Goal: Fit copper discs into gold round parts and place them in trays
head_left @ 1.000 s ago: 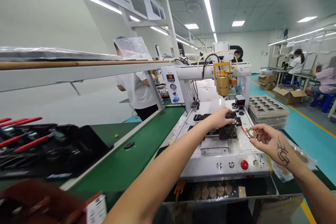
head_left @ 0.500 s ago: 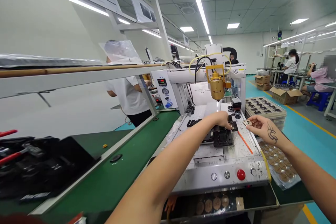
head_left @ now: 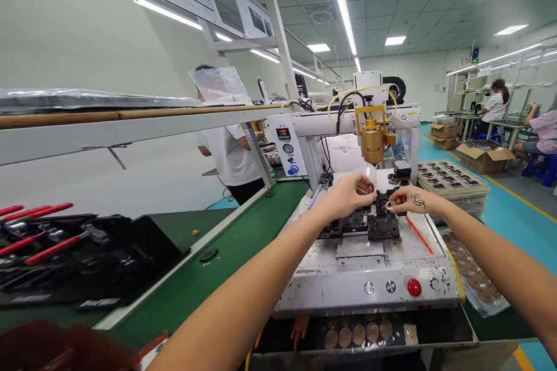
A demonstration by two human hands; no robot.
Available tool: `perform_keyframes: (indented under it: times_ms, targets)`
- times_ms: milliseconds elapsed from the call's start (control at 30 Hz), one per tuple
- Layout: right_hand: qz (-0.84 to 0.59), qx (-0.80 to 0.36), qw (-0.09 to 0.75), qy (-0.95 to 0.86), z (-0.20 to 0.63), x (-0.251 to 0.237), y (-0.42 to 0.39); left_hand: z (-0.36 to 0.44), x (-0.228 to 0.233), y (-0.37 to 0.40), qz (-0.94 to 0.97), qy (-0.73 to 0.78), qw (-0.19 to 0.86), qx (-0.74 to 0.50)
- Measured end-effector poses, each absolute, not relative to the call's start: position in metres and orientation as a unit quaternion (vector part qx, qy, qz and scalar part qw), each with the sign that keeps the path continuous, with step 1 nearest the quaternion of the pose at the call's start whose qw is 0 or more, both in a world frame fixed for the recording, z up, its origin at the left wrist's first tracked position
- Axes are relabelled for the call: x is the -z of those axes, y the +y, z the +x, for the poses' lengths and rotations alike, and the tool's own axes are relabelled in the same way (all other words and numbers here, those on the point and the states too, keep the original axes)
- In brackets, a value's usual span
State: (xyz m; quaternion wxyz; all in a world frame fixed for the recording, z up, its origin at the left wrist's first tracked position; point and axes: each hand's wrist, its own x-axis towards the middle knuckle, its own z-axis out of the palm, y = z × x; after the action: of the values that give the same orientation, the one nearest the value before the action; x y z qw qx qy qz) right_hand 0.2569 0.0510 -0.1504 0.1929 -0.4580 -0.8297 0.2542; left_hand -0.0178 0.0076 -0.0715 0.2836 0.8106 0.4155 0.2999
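Note:
My left hand (head_left: 348,194) is raised over the back of the black fixture (head_left: 369,225) on the white dispensing machine (head_left: 374,284), pinching a small gold ring part (head_left: 371,188). My right hand (head_left: 407,199), with a tattoo on its back, presses another round metal part (head_left: 390,204) down onto the fixture's right rear corner. The gold dispensing head (head_left: 373,142) hangs just behind and above both hands.
A red button (head_left: 413,287) and silver knobs line the machine's front panel. A tray of round gold parts (head_left: 472,279) lies to the right, and more parts (head_left: 357,333) under the machine. A green conveyor (head_left: 217,255) runs left; red-handled tools (head_left: 39,240) at far left. Co-workers stand behind.
My left hand lifted off the fixture with a ring part. My right hand carried its round part from the right side in to the fixture and lowered it there.

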Motion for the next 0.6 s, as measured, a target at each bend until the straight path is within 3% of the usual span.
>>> perform_keyframes:
  times_ms: [133, 367, 600]
  targets:
    - [-0.436, -0.235, 0.18, -0.849, 0.257, 0.152, 0.052, -0.042, 0.079, -0.015, 0.793, 0.405, 0.32, -0.323]
    - [-0.456, -0.145, 0.237, -0.846, 0.256, 0.169, 0.05, -0.08, 0.083, -0.059, 0.773, 0.401, 0.346, -0.35]
    - [-0.45, -0.11, 0.277, -0.842, 0.246, 0.157, 0.046, -0.09, 0.076, -0.102, 0.758, 0.42, 0.309, -0.392]
